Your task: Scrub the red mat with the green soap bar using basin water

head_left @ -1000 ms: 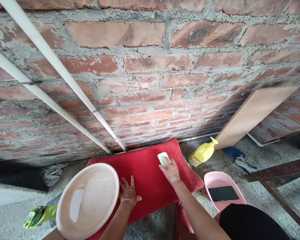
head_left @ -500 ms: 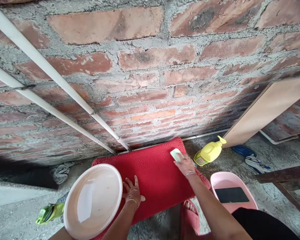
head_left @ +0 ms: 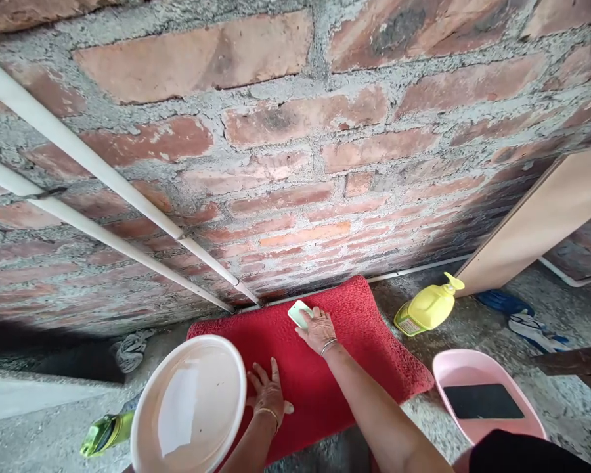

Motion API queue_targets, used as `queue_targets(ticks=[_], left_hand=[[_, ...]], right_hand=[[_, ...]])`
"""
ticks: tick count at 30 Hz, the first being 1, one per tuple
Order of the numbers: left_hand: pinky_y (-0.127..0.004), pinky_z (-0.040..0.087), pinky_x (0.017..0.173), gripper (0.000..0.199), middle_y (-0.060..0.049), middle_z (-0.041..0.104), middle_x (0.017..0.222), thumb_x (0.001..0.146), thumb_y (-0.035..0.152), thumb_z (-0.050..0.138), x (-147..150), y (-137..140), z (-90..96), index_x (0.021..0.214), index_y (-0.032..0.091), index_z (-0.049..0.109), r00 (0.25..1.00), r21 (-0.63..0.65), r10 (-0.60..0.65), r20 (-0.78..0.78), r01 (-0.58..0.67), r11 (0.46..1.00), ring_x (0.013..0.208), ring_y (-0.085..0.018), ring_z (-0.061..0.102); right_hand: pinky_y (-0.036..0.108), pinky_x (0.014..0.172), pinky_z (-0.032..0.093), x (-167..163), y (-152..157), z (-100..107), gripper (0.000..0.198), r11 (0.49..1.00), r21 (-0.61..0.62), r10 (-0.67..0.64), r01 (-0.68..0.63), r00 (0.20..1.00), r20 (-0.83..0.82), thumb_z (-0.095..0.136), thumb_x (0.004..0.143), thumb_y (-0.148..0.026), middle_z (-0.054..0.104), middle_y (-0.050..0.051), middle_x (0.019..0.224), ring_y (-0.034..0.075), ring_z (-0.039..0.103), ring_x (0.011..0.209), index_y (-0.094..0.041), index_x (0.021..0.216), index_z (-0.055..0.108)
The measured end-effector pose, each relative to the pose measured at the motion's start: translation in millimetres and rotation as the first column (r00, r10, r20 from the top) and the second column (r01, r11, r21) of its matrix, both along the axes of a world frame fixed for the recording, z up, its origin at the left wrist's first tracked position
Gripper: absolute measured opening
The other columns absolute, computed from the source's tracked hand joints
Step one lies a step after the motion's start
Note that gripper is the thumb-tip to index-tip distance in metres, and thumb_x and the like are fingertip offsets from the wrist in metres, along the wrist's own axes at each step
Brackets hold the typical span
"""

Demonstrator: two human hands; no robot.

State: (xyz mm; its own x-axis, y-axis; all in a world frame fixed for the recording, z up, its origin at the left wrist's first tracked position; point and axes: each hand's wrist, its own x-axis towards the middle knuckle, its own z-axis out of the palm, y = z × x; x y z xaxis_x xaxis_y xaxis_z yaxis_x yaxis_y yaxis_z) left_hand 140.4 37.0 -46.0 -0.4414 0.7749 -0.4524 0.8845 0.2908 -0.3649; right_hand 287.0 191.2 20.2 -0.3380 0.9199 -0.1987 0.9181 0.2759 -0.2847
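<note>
**A:** so what's closest to you?

**B:** round cream plastic basin (head_left: pixel 145 402) of water, then my left hand (head_left: pixel 268 394) beside it, fingers spread loose and flat on a red plush mat (head_left: pixel 320 387), gripping nothing.

**A:** and the right?

**B:** right hand's (head_left: pixel 319 328) a bit further up, fingers wrapped on a pale green rounded rectangular block (head_left: pixel 299 313). It's over the mat's far half, can't tell if it's touching. Past that, yellow plastic pump bottle (head_left: pixel 426 309) on the floor off to the right, then the red brick wall (head_left: pixel 276 125).
</note>
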Motion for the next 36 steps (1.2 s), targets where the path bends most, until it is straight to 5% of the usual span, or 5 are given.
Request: queue_targets(ticks=[8, 13, 20, 25, 36], left_hand=[[-0.074, 0.037, 0.084, 0.122, -0.027, 0.014, 0.152, 0.049, 0.045, 0.081, 2, 0, 0.4, 0.146, 0.029, 0.010, 0.999, -0.006, 0.027, 0.029, -0.026, 1.000, 0.137, -0.050, 0.011], [-0.074, 0.037, 0.083, 0.123, -0.027, 0.013, 0.152, 0.048, 0.045, 0.082, 4, 2, 7.3, 0.146, 0.028, 0.010, 0.998, -0.026, 0.039, 0.043, -0.038, 0.999, 0.137, -0.050, 0.011], [-0.076, 0.034, 0.084, 0.126, -0.026, 0.008, 0.154, 0.048, 0.045, 0.082, 2, 4, 7.3, 0.146, 0.028, 0.004, 0.997, -0.054, 0.065, 0.047, -0.062, 0.997, 0.137, -0.050, 0.005], [-0.074, 0.035, 0.085, 0.127, -0.025, 0.008, 0.154, 0.049, 0.045, 0.082, 1, 3, 5.1, 0.146, 0.028, 0.003, 0.997, -0.048, 0.065, 0.032, -0.064, 0.997, 0.138, -0.050, 0.005], [-0.073, 0.036, 0.086, 0.124, -0.026, 0.007, 0.154, 0.052, 0.045, 0.080, 1, 4, 14.4, 0.147, 0.027, 0.001, 0.994, -0.047, 0.064, 0.086, -0.061, 0.997, 0.138, -0.049, 0.005]], right_hand=[[0.040, 0.091, 0.032, 121, 23, -10, 0.056, 0.973, 0.104, -0.223, 0.206, 0.957, 0.184, 0.048, 0.083, -0.054, 0.049, 0.011, 0.123, 0.026, 0.051, 0.103, -0.032, 0.134, 0.045], [0.039, 0.081, 0.038, 159, 20, -4, 0.059, 0.774, 0.196, -0.630, 0.602, 0.763, 0.143, 0.040, 0.085, -0.059, 0.054, 0.014, 0.111, 0.027, 0.055, 0.095, -0.025, 0.133, 0.047], [0.039, 0.090, 0.033, 58, 18, 4, 0.058, 0.970, 0.135, -0.210, 0.200, 0.976, 0.061, 0.045, 0.083, -0.059, 0.051, 0.013, 0.121, 0.027, 0.051, 0.104, -0.028, 0.131, 0.049], [0.040, 0.092, 0.029, 7, 25, 3, 0.058, 0.999, 0.044, 0.009, -0.011, 0.999, 0.044, 0.049, 0.081, -0.059, 0.049, 0.012, 0.121, 0.027, 0.048, 0.106, -0.031, 0.132, 0.046], [0.040, 0.091, 0.030, 160, 38, 3, 0.057, 0.953, 0.026, -0.300, 0.303, 0.923, 0.240, 0.049, 0.082, -0.053, 0.047, 0.012, 0.127, 0.028, 0.048, 0.109, -0.031, 0.135, 0.043]])
